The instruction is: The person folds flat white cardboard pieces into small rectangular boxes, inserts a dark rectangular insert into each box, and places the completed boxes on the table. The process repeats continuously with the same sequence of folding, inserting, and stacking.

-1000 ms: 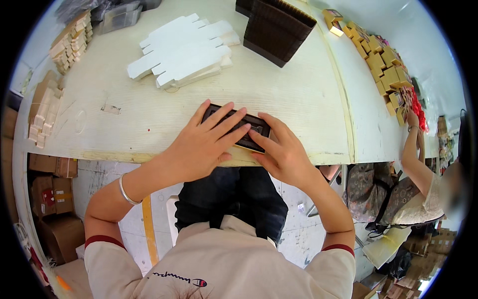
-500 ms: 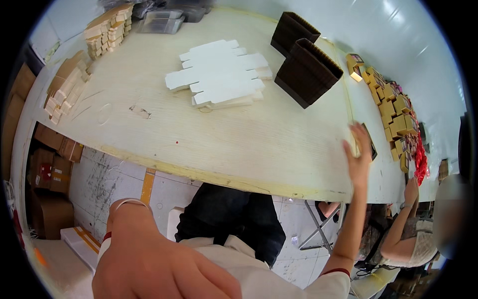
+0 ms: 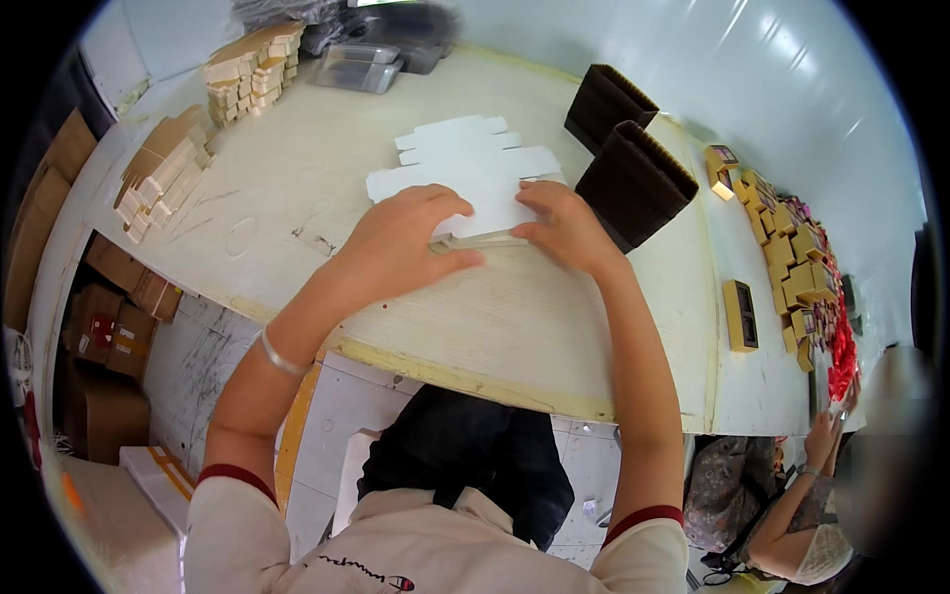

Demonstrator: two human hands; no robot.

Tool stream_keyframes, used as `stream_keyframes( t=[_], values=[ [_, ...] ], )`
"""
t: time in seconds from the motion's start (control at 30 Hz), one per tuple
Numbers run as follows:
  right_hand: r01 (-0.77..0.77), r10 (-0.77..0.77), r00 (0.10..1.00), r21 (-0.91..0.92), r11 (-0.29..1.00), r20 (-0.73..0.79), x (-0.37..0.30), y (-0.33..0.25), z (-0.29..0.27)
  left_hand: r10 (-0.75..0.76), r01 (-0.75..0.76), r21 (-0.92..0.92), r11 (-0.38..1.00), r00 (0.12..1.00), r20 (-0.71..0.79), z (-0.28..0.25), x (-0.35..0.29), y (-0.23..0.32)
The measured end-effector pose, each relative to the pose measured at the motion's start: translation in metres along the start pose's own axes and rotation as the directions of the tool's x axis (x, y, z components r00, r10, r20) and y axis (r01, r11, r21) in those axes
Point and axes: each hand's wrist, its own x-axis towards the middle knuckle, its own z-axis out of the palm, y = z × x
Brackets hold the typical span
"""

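A stack of flat white die-cut box blanks (image 3: 465,163) lies on the table in front of me. My left hand (image 3: 411,238) is at its near left edge, thumb and fingers spread apart. At the near right corner is my right hand (image 3: 564,220), its thumb and fingers apart and the fingertips at the blanks' edge. Neither hand has lifted a blank. Just right of the stack stand two dark brown bundles of folded card (image 3: 638,188), one behind the other. A gold box with dark windows (image 3: 740,315) lies alone farther right.
Piles of tan flat card blanks (image 3: 163,173) stand at the left. Clear plastic trays (image 3: 356,69) are at the back. Many small gold boxes (image 3: 792,247) and red material (image 3: 842,346) line the right side, near another person's hand (image 3: 819,441). Cartons (image 3: 109,337) sit below the table.
My right hand has moved left from the gold box, leaving it on the table. My left hand has risen from low in front of me to the white blanks. The view has shifted slightly.
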Motion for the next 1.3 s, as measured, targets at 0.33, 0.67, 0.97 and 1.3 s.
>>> stream_keyframes(
  t=[0.33, 0.67, 0.97, 1.3],
  values=[
    [0.12, -0.091, 0.984, 0.194, 0.974, -0.153, -0.004, 0.019, 0.004, -0.141, 0.101, 0.148, 0.984, 0.948, 0.287, 0.006, 0.035, -0.029],
    [0.373, -0.548, 0.69, -0.416, 0.829, -0.473, -0.001, 0.004, 0.014, 0.23, -0.185, 0.371, 0.91, 0.97, -0.081, 0.006, 0.033, -0.021],
    [0.476, -0.634, 0.742, -0.496, 0.726, -0.216, -0.183, -0.083, -0.011, 0.484, -0.473, 0.104, 0.875, 0.863, -0.144, 0.008, -0.085, 0.076],
    [0.157, -0.267, 0.888, -0.297, 0.942, -0.375, -0.212, -0.058, 0.047, 0.292, -0.296, 0.078, 0.952, 0.955, 0.053, 0.063, -0.092, 0.075]
  ],
)
